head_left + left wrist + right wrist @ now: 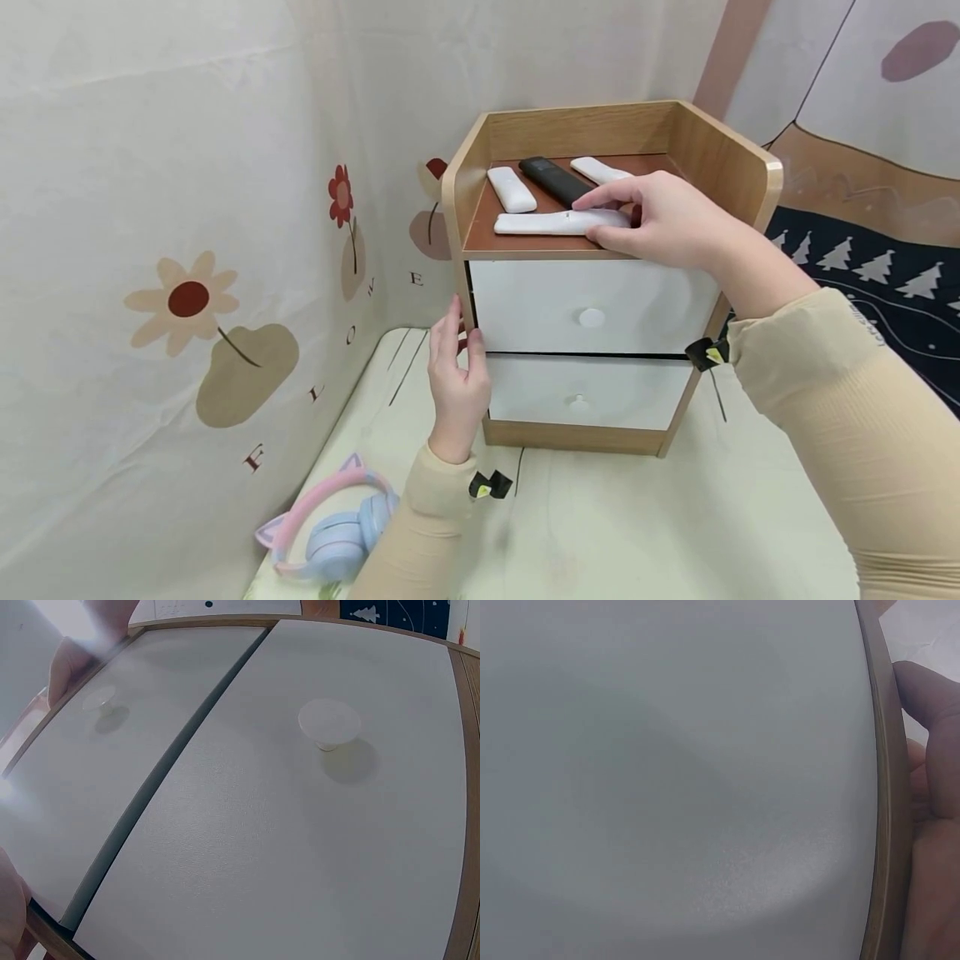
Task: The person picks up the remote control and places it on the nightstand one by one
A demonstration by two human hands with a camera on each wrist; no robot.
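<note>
My right hand (663,221) pinches the right end of a long white remote control (536,223) between thumb and fingers. The remote lies along the front edge of the brown top of a small wooden cabinet (585,437). Behind it are a black remote (551,177), a short white remote (512,190) and another white remote (596,169), partly hidden by my hand. My left hand (459,392) rests against the cabinet's left side with its fingers pointing up. In the left wrist view, part of the left hand (9,907) shows at the cabinet's edge.
Two white drawer fronts with round knobs (591,317) face me, both closed. Raised wooden walls (581,129) border the top at the back and sides. Pink and blue cat-ear headphones (341,533) lie at the lower left. Flower-printed fabric (300,108) hangs on the left and behind.
</note>
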